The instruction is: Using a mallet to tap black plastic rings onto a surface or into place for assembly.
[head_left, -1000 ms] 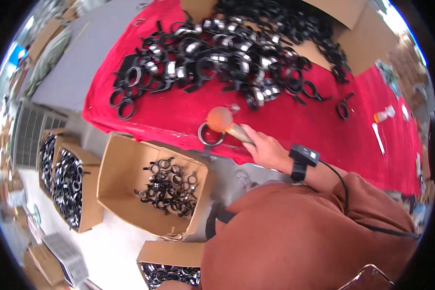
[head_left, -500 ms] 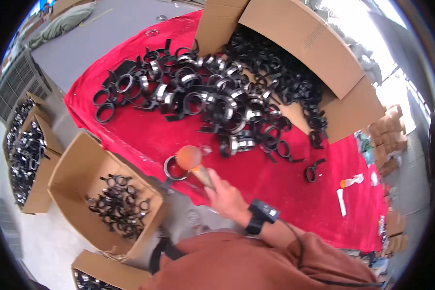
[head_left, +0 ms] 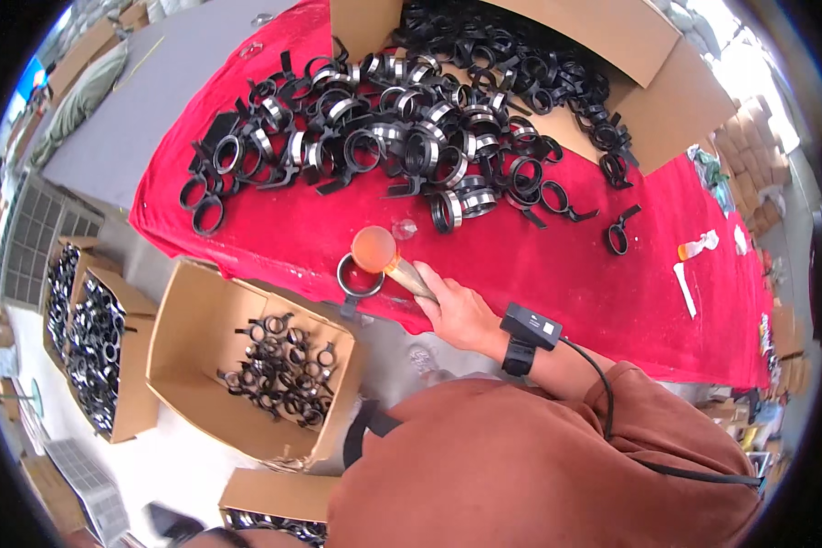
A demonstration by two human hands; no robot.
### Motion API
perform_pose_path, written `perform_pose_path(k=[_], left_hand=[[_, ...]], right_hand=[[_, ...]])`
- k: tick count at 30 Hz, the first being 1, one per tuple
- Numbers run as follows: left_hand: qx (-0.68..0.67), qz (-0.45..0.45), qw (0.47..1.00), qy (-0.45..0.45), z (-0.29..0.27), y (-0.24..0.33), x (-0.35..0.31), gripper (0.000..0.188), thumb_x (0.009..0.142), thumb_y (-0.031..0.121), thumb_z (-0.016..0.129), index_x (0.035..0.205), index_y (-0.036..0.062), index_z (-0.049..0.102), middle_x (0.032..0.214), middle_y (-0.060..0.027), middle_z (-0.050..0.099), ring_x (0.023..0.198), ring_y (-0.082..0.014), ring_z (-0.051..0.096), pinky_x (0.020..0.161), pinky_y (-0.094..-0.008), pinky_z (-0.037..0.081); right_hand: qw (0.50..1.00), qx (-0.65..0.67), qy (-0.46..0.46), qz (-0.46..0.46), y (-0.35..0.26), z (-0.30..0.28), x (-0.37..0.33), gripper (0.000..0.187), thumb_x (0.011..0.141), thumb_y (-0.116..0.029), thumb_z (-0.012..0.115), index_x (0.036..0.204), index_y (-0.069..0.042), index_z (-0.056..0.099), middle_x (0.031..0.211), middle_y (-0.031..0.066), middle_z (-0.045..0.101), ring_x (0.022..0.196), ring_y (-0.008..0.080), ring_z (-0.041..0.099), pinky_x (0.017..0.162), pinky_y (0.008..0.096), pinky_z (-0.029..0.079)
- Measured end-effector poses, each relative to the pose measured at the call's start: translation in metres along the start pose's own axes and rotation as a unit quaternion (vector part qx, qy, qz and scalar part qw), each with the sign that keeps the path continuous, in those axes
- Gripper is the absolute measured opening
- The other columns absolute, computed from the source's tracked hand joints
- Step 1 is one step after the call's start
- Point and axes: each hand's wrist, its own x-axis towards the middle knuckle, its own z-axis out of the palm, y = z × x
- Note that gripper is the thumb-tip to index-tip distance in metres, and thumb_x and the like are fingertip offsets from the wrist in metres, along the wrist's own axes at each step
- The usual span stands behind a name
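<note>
My right hand (head_left: 457,310) is closed round the handle of a mallet (head_left: 374,249) with an orange, round-faced head. The mallet head overlaps a single black ring with a tab (head_left: 350,289) at the near edge of the red-covered table. I cannot tell whether they touch. Beyond lies a heap of black and silver rings with tabs (head_left: 420,151). At the bottom left edge a dark wrist device (head_left: 173,522) and a bit of my left arm show; the left hand itself is out of sight.
A tipped cardboard box (head_left: 685,119) with many rings stands at the back of the red cloth (head_left: 539,283). An open carton (head_left: 178,347) holding small rings is below the table's left edge. More cartons of rings (head_left: 96,356) stand further left.
The whole view has shifted, so the table sits higher and the cartons further right. The mallet stays over the ring in my right hand. The left wrist device has appeared at bottom left.
</note>
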Motion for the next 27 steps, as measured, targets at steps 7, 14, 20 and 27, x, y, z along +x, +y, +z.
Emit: perform_pose_path(k=[7, 14, 20, 27], left_hand=[[0.177, -0.546, 0.813, -0.095, 0.030, -0.186, -0.184, 0.039, 0.089, 0.032, 0.058, 0.106, -0.0040, 0.056, 0.092, -0.0109, 0.059, 0.079, -0.0139, 0.054, 0.072, -0.0281, 0.045], [0.187, -0.588, 0.771, -0.160, 0.051, -0.236, -0.216, 0.053, 0.088, 0.045, 0.057, 0.094, -0.0080, 0.057, 0.089, -0.0136, 0.060, 0.081, -0.0180, 0.053, 0.077, -0.0313, 0.044], [0.174, -0.589, 0.767, -0.188, 0.055, -0.245, -0.229, 0.044, 0.092, 0.039, 0.054, 0.077, -0.0016, 0.058, 0.061, -0.0006, 0.051, 0.057, -0.0120, 0.041, 0.054, -0.0297, 0.038], [0.081, -0.668, 0.725, -0.146, 0.064, -0.236, -0.216, 0.044, 0.095, 0.035, 0.048, 0.109, -0.0049, 0.057, 0.099, -0.0073, 0.058, 0.092, -0.0149, 0.049, 0.086, -0.0295, 0.038]], right_hand=[[0.981, 0.180, -0.006, 0.070, 0.006, -0.003, -0.004, 0.048, 0.089, -0.020, 0.053, 0.133, -0.005, 0.039, 0.090, 0.0257, 0.061, 0.078, 0.0377, 0.064, 0.067, 0.0430, 0.050], [0.954, 0.237, 0.002, 0.182, 0.007, -0.025, -0.031, 0.043, 0.089, -0.020, 0.056, 0.127, -0.002, 0.047, 0.091, 0.0209, 0.064, 0.082, 0.0249, 0.066, 0.071, 0.0368, 0.050], [0.943, 0.267, -0.005, 0.196, 0.015, -0.019, -0.059, 0.046, 0.087, -0.017, 0.058, 0.130, -0.004, 0.047, 0.102, 0.0192, 0.064, 0.093, 0.0215, 0.064, 0.081, 0.0333, 0.049], [0.975, 0.212, 0.056, 0.028, -0.014, -0.030, -0.062, 0.055, 0.086, -0.012, 0.056, 0.138, -0.009, 0.037, 0.110, 0.0212, 0.059, 0.098, 0.0306, 0.062, 0.081, 0.0366, 0.050]])
